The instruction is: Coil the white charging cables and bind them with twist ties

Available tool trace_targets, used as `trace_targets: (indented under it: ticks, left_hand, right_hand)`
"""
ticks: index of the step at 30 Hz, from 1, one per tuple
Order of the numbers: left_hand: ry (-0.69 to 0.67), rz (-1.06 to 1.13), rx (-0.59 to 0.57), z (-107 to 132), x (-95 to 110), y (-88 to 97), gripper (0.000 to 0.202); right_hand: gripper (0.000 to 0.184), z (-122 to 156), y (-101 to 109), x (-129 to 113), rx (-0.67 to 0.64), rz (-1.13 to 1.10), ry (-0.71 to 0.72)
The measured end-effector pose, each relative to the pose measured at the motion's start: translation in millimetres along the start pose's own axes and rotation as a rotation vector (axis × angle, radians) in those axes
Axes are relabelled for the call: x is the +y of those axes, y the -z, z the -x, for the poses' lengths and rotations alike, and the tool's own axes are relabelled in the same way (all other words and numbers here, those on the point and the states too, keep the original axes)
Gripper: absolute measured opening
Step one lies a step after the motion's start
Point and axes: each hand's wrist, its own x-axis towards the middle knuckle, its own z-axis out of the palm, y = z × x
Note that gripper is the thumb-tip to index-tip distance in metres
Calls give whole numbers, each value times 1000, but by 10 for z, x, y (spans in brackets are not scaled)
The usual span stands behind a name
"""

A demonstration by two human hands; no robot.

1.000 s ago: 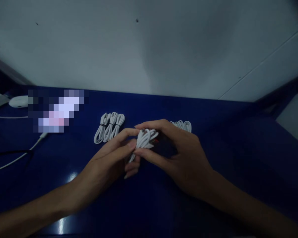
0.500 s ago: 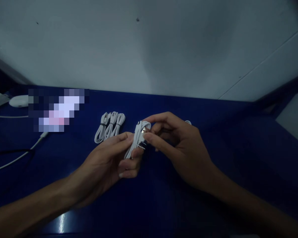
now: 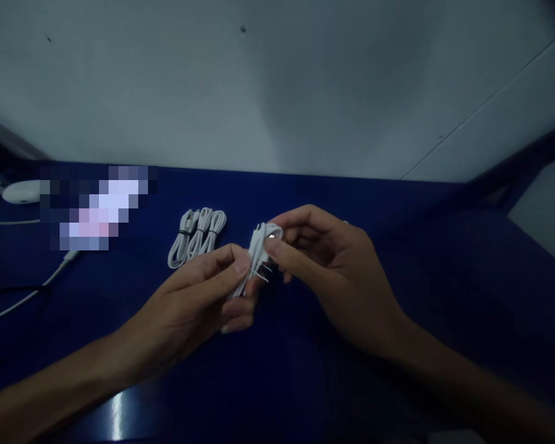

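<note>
A coiled white USB cable [image 3: 258, 246] is held up over the blue table, tilted, with a metal connector partly showing at its upper end. My left hand [image 3: 203, 277] is closed round its lower part, thumb on top. Closed on the upper end, my right hand [image 3: 337, 265] presses its thumb near the USB plug. A thin tie with loose ends [image 3: 261, 272] sticks out from the middle of the bundle. Just beyond my left hand, three coiled white cables [image 3: 198, 234] lie side by side, dark ties round at least some of them.
The blue table [image 3: 277, 382] meets a pale wall [image 3: 203, 92] at the back. On the left are a blurred-out lit object [image 3: 106, 209] with a white cord [image 3: 28, 299], and a white rounded device [image 3: 21, 192]. A small white bit shows behind my right hand.
My right thumb has moved over the USB plug and covers more of it. The tie's loose ends stand out more. The whole view has shifted slightly.
</note>
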Motion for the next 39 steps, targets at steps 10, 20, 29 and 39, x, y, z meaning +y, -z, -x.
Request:
trace_targets:
  ticks: [10, 20, 29, 39]
  left_hand:
    - [-77, -261, -71, -64, 32, 94, 29]
    - [-69, -499, -66, -60, 156, 43, 23]
    - [-186, -521, 85, -21, 75, -11, 26]
    - [-483, -622, 379, 47, 75, -131, 11]
  right_hand:
    - [13, 13, 14, 3, 12, -30, -7]
    - [12, 18, 11, 28, -39, 30, -18]
    - [25, 47, -3, 19, 69, 146, 29]
    - [24, 88, -55, 19, -135, 47, -147]
